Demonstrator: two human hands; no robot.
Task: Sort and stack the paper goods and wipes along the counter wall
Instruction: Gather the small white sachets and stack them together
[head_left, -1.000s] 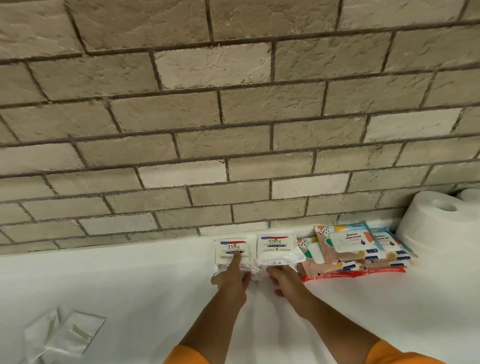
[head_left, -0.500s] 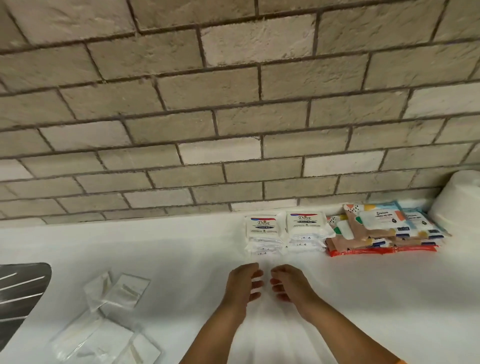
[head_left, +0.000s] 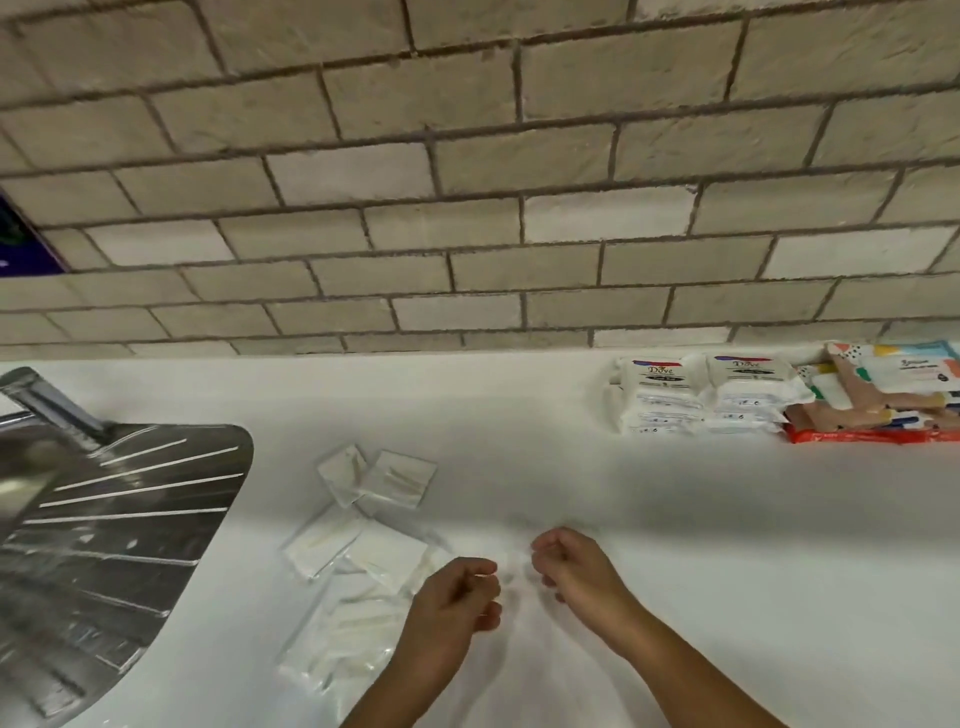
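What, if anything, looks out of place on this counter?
The clear packets lie scattered and overlapping beside the sink, away from the wall, while the white packs and the colourful wipes sit stacked against it.

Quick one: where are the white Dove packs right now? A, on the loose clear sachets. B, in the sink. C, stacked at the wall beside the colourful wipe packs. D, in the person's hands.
C: the Dove packs sit in two stacks at the foot of the brick wall, right next to the colourful wipe packs.
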